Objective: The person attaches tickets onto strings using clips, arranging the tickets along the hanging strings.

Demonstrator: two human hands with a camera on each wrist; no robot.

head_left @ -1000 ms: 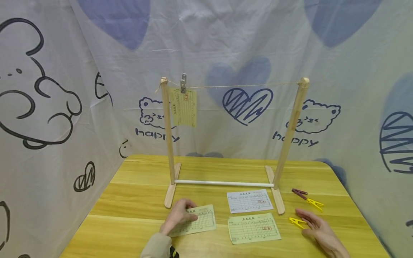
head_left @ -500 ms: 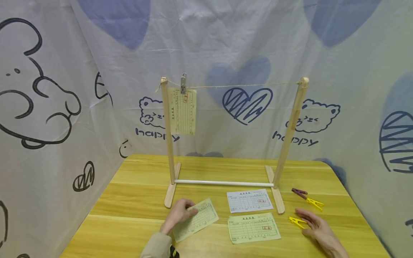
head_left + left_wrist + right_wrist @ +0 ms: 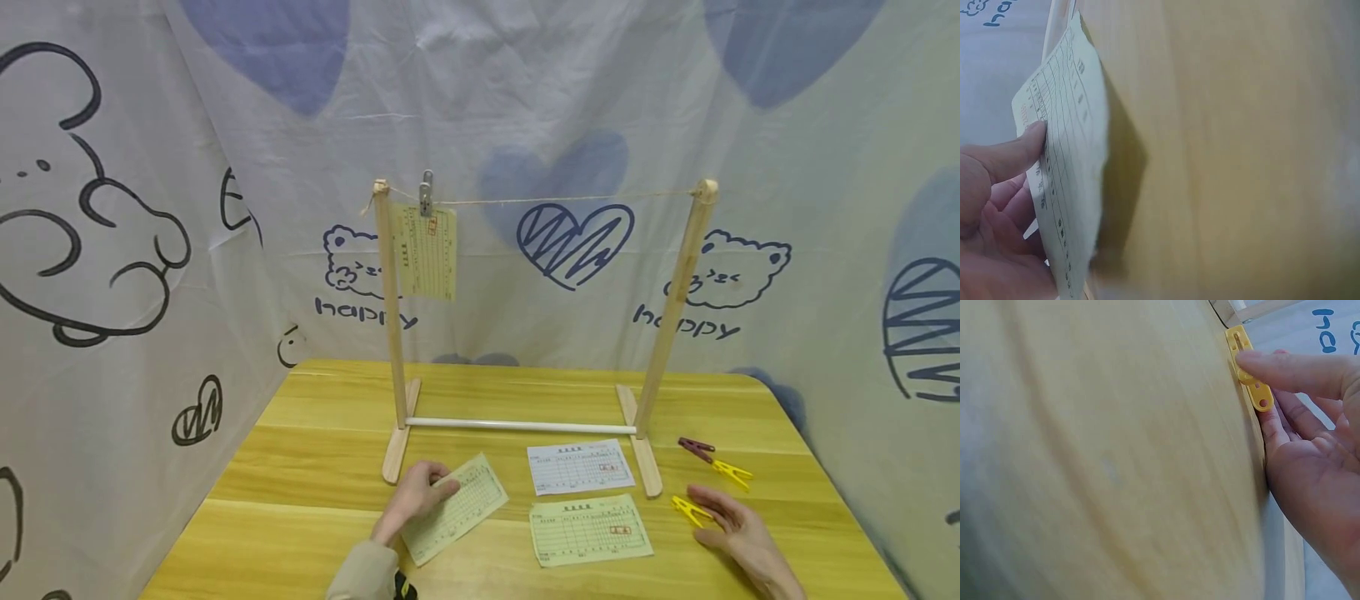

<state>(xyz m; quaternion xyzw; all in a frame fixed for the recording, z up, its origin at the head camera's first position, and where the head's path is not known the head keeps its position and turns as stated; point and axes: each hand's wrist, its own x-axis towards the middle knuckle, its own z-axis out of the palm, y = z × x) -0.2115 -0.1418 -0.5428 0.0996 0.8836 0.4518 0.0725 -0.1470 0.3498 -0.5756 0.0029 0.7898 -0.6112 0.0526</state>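
With a yellow-green paper slip (image 3: 431, 262) hung on the pale wooden frame (image 3: 681, 292), three seem left in front: a white sheet (image 3: 579, 471), a light-green sheet (image 3: 585, 540) and the pale-green slip (image 3: 472, 504) my left hand (image 3: 418, 497) pinches, while my right hand (image 3: 738, 537) pinches a yellow plastic clip (image 3: 686, 510).

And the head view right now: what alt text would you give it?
A person's left grip holds a printed yellow-green slip at a wooden table while the right grip pinches a yellow clip. A white slip and a second yellow-green slip lie on the table. Behind, a metal clip hangs another slip from a string on a wooden stand.
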